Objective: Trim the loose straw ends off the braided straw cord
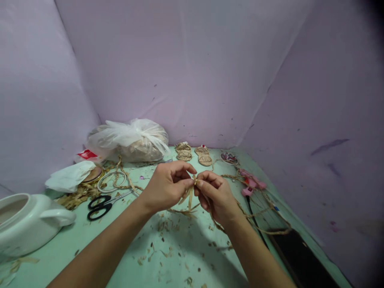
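My left hand and my right hand meet near the middle of the view, above the green table surface. Between the fingertips of both hands is a small piece of pale dried fiber, with loose strips hanging down. My left thumb and fingers pinch it from the left. The right thumb and index finger press together on it from the other side. A braided fiber cord runs below my right hand.
Black-handled scissors, a metal ring and a white pot are at left. A tied plastic bag and two small woven pieces stand behind. A pink glue gun and a dark flat object lie right. Fiber scraps litter the front.
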The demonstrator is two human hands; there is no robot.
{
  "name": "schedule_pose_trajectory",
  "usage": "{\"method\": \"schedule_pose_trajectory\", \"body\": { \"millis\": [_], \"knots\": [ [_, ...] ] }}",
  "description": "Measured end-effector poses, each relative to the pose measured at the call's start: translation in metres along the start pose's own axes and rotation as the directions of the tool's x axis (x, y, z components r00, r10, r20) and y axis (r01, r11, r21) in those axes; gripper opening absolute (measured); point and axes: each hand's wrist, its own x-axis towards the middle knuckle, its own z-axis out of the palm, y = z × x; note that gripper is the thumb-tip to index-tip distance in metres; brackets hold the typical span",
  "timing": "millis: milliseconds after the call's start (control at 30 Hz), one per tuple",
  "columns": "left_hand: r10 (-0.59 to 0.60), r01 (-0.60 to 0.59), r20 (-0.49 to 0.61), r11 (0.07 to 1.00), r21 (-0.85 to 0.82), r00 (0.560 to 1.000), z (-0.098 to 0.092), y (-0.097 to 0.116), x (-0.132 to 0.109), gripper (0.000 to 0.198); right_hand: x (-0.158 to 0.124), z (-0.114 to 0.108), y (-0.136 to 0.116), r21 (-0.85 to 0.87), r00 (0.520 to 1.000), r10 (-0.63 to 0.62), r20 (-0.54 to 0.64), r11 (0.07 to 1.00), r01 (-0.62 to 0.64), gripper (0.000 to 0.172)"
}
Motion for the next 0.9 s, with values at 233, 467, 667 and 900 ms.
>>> {"method": "schedule_pose_trajectory", "body": {
  "millis": [233, 467, 667, 900],
  "knots": [
    [0.256, -0.192, -0.085, 0.873, 0.448, 0.963, 0.004, -0.003, -0.003, 0.007, 0.007, -0.001, 0.004, -0.08, 0.99, -0.047, -0.134, 0.996, 0.036, 0.016],
    [0.242, -0.151, -0.11, 0.84, 0.521, 0.964, 0.008, -0.008, -0.004, 0.013, 0.005, 0.0, 0.002, -0.001, 0.997, -0.016, -0.078, 1.0, 0.016, 0.018],
    [0.128, -0.06, -0.18, 0.937, 0.343, 0.975, 0.008, -0.006, 0.0, 0.015, 0.007, -0.003, -0.004, 0.218, 0.993, 0.079, -0.093, 0.974, -0.057, 0.023],
    [0.013, 0.023, -0.196, 0.983, 0.185, 0.981, 0.018, -0.007, -0.001, 0.016, 0.007, -0.003, -0.003, 0.317, 0.98, 0.197, -0.041, 0.932, -0.174, 0.02]
  ]
}}
